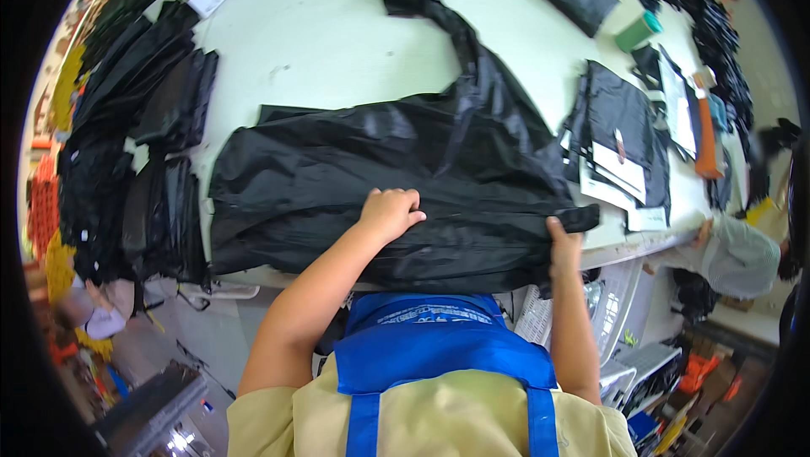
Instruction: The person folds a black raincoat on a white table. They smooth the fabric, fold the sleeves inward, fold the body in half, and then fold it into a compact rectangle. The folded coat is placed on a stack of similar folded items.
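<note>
A black long-sleeved garment (371,157) lies spread on the near part of the white table (329,43), its lower edge reaching the table's near edge. The cloth is thin and slightly glossy, with pale sheen along its folds. Its body stretches from left to right, broad and fairly flat at the left, more gathered at the right. Long creases run across the near half, and softer, slanting wrinkles spread around the base of the sleeve (485,77). That sleeve reaches toward the far side, narrowing and twisting before it bends left into a bunched end. A short, narrow strip of black cloth (580,219) sticks out at the right end.

The left hand (392,214) rests on the middle of the garment, fingers curled and thumb toward the right; whether it pinches any cloth, I cannot tell. The right hand (567,248) grips the garment's right edge, thumb side uppermost, just beside the strip.

Piles of folded black garments (169,111) stand at the left. At the right lie more black pieces (612,102) with white papers (620,172), an orange-handled tool (707,136) and a green cylinder (637,32).
</note>
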